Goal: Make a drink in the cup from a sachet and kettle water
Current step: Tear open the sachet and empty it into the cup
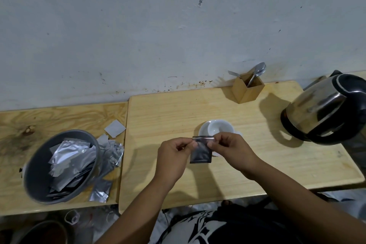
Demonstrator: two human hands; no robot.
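A small silver sachet point(201, 153) hangs upright just above the table, in front of the cup. My left hand point(174, 156) pinches its top left corner and my right hand point(231, 150) pinches its top right corner. Right behind the sachet a white cup point(217, 127) stands on a white saucer point(203, 129); the cup looks empty. A steel kettle point(324, 111) with black lid and base stands at the right end of the table.
A wooden box point(247, 90) holding a spoon and a fork stands by the wall. On the left table a grey bowl point(35, 180) tilts, full of silver sachets, with several more sachets point(111, 152) lying loose beside it. A gap separates the two tables.
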